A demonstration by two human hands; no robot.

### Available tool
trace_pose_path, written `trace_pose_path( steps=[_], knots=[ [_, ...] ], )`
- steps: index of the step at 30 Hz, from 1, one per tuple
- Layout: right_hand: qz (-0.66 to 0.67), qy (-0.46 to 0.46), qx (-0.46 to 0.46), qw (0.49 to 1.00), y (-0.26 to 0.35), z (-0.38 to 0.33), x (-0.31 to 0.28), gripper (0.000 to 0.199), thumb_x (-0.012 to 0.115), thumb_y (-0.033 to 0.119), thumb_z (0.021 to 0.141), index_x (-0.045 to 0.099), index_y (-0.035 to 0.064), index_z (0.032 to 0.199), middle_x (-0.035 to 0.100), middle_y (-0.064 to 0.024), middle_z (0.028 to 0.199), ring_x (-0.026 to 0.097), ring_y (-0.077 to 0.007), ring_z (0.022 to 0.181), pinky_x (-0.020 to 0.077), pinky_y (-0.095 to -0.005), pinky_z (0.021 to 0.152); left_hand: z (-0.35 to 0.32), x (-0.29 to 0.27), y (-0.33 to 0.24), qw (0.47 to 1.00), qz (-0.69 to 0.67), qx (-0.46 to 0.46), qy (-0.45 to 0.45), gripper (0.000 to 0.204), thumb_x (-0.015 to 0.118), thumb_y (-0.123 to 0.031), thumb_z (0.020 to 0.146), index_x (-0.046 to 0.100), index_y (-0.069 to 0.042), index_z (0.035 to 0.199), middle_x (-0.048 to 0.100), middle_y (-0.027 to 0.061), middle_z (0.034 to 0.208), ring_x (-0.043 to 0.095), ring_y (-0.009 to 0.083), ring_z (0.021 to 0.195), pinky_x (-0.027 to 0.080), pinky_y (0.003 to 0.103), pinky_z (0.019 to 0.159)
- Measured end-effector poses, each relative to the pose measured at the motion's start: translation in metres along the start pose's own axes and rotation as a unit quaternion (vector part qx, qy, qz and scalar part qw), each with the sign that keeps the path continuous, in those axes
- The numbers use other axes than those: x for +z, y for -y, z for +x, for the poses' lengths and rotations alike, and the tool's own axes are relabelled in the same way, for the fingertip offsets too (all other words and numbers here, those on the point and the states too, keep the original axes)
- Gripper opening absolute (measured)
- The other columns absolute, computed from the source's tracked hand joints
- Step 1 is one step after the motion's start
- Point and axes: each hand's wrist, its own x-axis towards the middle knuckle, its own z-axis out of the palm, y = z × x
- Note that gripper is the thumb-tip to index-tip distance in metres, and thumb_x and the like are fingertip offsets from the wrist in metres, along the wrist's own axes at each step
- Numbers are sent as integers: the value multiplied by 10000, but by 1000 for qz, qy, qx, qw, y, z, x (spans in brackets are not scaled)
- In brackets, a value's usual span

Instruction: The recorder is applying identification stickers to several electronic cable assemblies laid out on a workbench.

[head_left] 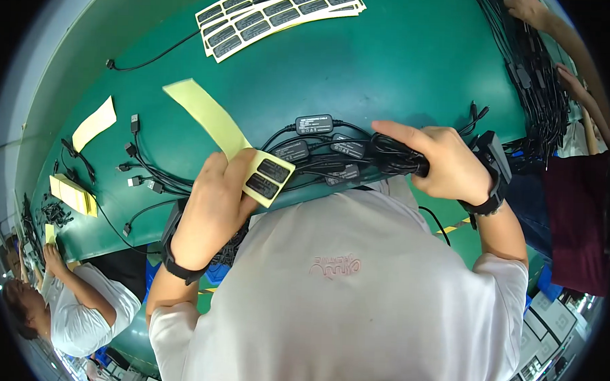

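Note:
My left hand pinches a yellow label backing strip. Two black labels sit on its near end; the long far part is bare and curls upward. Under that hand runs a bunch of black USB cables, their plugs fanned out to the left. Between my hands lie several black inline modules on these cables, with white print on their faces. My right hand is closed round the coiled cable bundle, its index finger stretched out toward the modules. Whether the left fingers also touch cables is hidden.
Label sheets lie at the far edge of the green table. Yellow backing pieces and loose cables are at left, near a seated person. At right, another person's hands are by a large cable heap.

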Motion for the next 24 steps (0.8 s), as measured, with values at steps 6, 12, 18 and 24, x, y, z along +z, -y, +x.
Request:
trace_pose_path(
  steps=[6, 12, 18, 24],
  knots=[
    [74, 40, 30, 996, 1, 3, -9, 845, 573, -120, 557, 534, 172, 1349, 680, -152, 1130, 666, -374, 901, 544, -368, 749, -12, 3, -6, 997, -18, -8, 77, 508, 762, -78, 723, 574, -41, 1194, 622, 188, 939, 605, 384, 850, 507, 445, 741],
    [-38, 6, 39, 998, 26, 5, -16, 781, 603, -137, 646, 517, 168, 1360, 658, -167, 1173, 656, -385, 936, 551, -394, 766, 1, -8, -19, 998, 37, -47, 7, 424, 747, -25, 694, 584, -46, 1085, 633, 155, 932, 611, 386, 884, 502, 439, 736],
    [-105, -146, -175, 968, 72, -33, -91, 643, 618, -78, 651, 579, 61, 1278, 679, -178, 1112, 678, -334, 983, 528, -353, 854, -28, -104, -35, 971, 17, 100, -218, 446, 610, 39, 695, 616, -5, 1139, 659, 113, 1051, 638, 210, 924, 488, 289, 837],
    [-442, -321, -252, 799, 107, 43, -207, 620, 613, -15, 772, 512, 140, 1364, 666, -219, 1030, 659, -334, 906, 514, -410, 778, 82, -225, -43, 910, 173, 138, -351, 269, 555, -16, 891, 632, 23, 1146, 692, 104, 995, 664, 178, 904, 509, 284, 812]
  ],
)
